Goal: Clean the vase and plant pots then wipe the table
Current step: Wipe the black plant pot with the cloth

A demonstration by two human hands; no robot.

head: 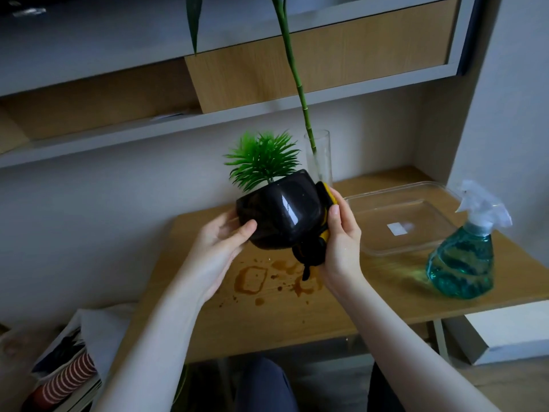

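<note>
A glossy black plant pot (279, 215) with a spiky green plant (263, 159) is held tilted above the wooden table (371, 295). My left hand (219, 242) cups its left side and underside. My right hand (341, 242) presses a yellow and black cloth (315, 248) against the pot's right side. Behind the pot stands a clear glass vase (322, 156) with a long green stem (294, 69) in it. Brown stains (252, 279) mark the table under the pot.
A clear plastic tray (398, 221) lies on the table to the right, with a spray bottle of blue-green liquid (463, 254) in front of it. Shelves (208, 114) hang above. A bag with striped cups (68, 376) sits low left, a white box (505, 331) low right.
</note>
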